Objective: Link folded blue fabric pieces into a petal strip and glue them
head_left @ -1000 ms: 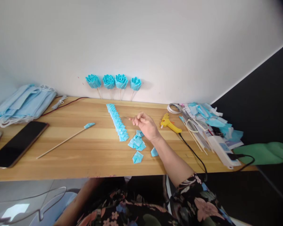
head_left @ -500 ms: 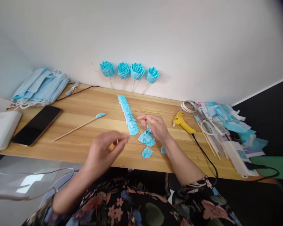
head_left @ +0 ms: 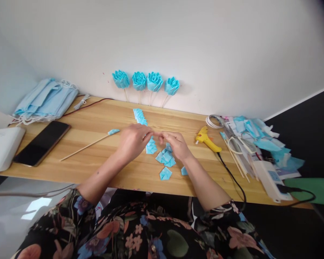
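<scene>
My left hand (head_left: 135,142) is over the left side of the row of overlapping folded blue pieces (head_left: 151,145), hiding its middle. Its fingers are pinched together and meet the fingertips of my right hand (head_left: 177,144). Anything between them is too small to make out. My right hand's fingers stretch out to the left, partly blurred. Just below it lies a small pile of folded blue pieces (head_left: 166,157). A single folded piece (head_left: 165,173) rests nearer the table edge, and another piece (head_left: 184,171) is partly covered by my right forearm.
Several blue flowers (head_left: 139,81) on sticks lean on the wall. A stick with a blue tip (head_left: 86,145) and a phone (head_left: 42,143) lie left, near stacked masks (head_left: 47,99). Rightward are a yellow glue gun (head_left: 208,140), tape (head_left: 215,121), scissors (head_left: 239,145) and a power strip (head_left: 271,180).
My left hand has moved up and forward from near the table edge, and its fingers now meet my right hand's. My right hand has hardly shifted. The blue pieces lie as before.
</scene>
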Demonstrator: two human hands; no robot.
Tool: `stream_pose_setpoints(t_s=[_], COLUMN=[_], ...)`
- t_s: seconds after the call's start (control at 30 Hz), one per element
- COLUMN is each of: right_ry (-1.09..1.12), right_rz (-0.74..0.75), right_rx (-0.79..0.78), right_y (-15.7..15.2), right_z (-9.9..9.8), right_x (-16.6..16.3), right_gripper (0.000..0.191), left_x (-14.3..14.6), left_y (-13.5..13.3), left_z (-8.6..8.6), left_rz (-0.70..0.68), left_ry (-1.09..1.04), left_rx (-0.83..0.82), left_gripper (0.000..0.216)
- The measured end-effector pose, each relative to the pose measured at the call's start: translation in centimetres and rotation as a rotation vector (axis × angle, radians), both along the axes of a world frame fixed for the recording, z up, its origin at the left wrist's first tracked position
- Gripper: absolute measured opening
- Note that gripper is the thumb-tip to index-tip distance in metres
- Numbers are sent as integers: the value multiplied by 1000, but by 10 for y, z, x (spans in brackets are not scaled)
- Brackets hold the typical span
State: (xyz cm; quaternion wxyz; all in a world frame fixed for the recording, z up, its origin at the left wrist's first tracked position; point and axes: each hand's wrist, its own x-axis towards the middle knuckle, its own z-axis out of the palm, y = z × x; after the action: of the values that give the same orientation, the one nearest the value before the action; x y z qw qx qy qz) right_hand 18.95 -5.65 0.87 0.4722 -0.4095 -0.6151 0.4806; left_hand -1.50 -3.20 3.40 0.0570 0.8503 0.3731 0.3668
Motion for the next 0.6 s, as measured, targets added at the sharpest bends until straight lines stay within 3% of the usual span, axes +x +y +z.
stream_pose_setpoints(t_s=[0.3, 0.6], right_ry=[-47, -91], right_rz=[-61, -140], right_rx=[-10, 18], right_y=[2, 2], right_z=[-3, 0], right_x=[-4, 2], right_gripper=[47, 48], left_x=[13, 15], left_y=[23, 34], left_z=[2, 4], left_rz=[128, -2], left_ry=[253, 140], left_rx=[15, -194], left_gripper=[24, 25])
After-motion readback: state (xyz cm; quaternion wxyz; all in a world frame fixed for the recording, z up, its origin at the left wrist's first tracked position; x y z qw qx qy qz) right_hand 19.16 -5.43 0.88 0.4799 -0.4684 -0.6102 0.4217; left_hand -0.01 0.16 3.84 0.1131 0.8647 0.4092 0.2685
